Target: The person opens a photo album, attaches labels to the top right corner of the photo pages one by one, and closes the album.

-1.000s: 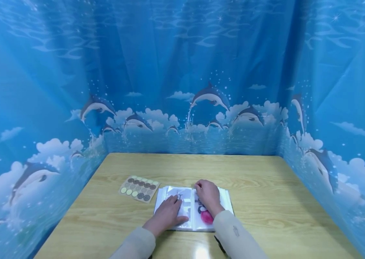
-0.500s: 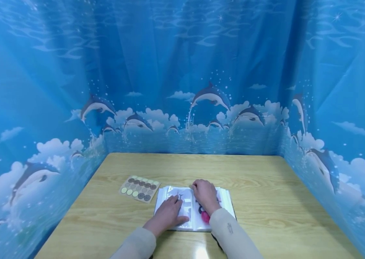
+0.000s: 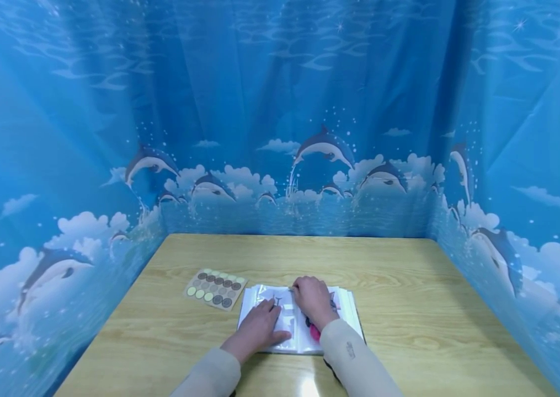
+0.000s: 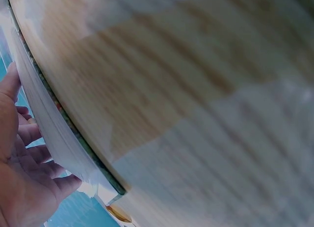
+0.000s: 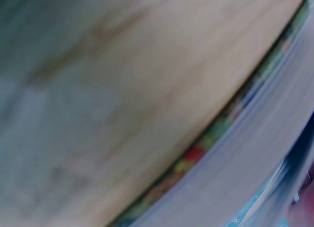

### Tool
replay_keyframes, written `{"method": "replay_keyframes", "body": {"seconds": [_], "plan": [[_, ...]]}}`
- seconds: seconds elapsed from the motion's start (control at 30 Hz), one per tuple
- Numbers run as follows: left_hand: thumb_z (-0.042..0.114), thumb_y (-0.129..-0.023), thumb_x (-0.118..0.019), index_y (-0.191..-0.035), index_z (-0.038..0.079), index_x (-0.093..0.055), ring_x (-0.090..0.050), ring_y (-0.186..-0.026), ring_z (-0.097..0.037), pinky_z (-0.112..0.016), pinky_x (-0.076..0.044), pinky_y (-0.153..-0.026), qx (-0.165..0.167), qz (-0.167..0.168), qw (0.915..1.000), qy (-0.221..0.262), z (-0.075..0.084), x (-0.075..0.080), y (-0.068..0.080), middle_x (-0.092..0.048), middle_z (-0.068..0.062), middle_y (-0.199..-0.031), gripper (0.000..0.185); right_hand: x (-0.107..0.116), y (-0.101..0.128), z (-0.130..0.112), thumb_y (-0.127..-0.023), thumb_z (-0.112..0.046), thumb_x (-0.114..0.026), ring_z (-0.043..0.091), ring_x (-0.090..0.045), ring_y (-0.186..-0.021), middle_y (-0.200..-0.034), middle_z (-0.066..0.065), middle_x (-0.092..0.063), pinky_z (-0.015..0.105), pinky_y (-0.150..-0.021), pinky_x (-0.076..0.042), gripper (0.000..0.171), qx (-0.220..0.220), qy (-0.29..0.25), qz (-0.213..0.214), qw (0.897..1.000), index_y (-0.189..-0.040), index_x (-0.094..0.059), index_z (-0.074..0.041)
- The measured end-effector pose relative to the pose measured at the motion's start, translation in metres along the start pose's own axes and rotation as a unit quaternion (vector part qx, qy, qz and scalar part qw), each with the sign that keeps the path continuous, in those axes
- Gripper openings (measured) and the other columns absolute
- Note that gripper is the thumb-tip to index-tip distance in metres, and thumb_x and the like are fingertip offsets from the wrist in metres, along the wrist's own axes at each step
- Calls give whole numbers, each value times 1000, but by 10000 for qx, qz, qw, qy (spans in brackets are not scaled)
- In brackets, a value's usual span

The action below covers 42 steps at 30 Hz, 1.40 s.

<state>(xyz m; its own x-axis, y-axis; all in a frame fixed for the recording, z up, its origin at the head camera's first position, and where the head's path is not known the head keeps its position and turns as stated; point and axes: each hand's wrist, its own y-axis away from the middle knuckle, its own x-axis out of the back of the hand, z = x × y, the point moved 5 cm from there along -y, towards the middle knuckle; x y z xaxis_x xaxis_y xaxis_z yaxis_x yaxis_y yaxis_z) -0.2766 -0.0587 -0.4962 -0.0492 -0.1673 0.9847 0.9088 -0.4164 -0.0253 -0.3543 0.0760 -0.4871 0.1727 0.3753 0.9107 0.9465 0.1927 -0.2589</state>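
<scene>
Left hand (image 3: pixel 256 330) lies flat, fingers straight, on the glossy plastic-sleeved album (image 3: pixel 346 309) open on the wood-grain table (image 3: pixel 409 309). Right hand (image 3: pixel 313 300) curls its fingertips at the right page's top edge; can't tell if it's pinching. A round-dot sticker sheet (image 3: pixel 214 289) sits left of the fingers.

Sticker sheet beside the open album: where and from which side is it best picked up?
Judging by its pose, take the sticker sheet by a bare corner or edge margin, coming from its left side, away from the album. It lies flat on the table, so a fingertip pinch grip after lifting a corner seems best, avoiding the round stickers.

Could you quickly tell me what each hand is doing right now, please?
Left hand: open, flat on the album page.
Right hand: fingers curled at the page top; grip unclear.
</scene>
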Motion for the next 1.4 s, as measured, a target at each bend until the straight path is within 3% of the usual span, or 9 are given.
{"method": "replay_keyframes", "body": {"seconds": [0.63, 0.97, 1.4], "plan": [[56, -87, -66, -139, 1, -53, -42, -135, -39, -50, -36, -111, -30, 30, 10000, 9, 0, 2, 2, -45, -23, -146, 77, -4, 7, -12, -88, -19, -73, 25, -64, -80, -83, 4, -67, 44, -75, -53, 9, 603, 201, 417, 9971, -90, -78, -12], [57, -88, -64, -140, 1, -52, -42, -136, -39, -51, -35, -111, -24, 41, 10000, -16, -3, 0, 2, -45, -23, -147, 78, -6, 8, -14, -90, -23, -71, 25, -62, -87, -90, 4, -66, 45, -81, -52, 14, 621, 311, 22, 9976, -96, -78, -13], [58, -87, -65, -139, 1, -53, -43, -135, -38, -50, -37, -111, -78, 52, 9999, -92, -3, -4, -1, -46, -22, -146, 78, -9, 20, -19, -96, -23, -63, 26, -60, -101, -108, 7, -66, 45, -90, -50, 23, 1251, 722, -232, 9892, -111, -74, -9]]}}
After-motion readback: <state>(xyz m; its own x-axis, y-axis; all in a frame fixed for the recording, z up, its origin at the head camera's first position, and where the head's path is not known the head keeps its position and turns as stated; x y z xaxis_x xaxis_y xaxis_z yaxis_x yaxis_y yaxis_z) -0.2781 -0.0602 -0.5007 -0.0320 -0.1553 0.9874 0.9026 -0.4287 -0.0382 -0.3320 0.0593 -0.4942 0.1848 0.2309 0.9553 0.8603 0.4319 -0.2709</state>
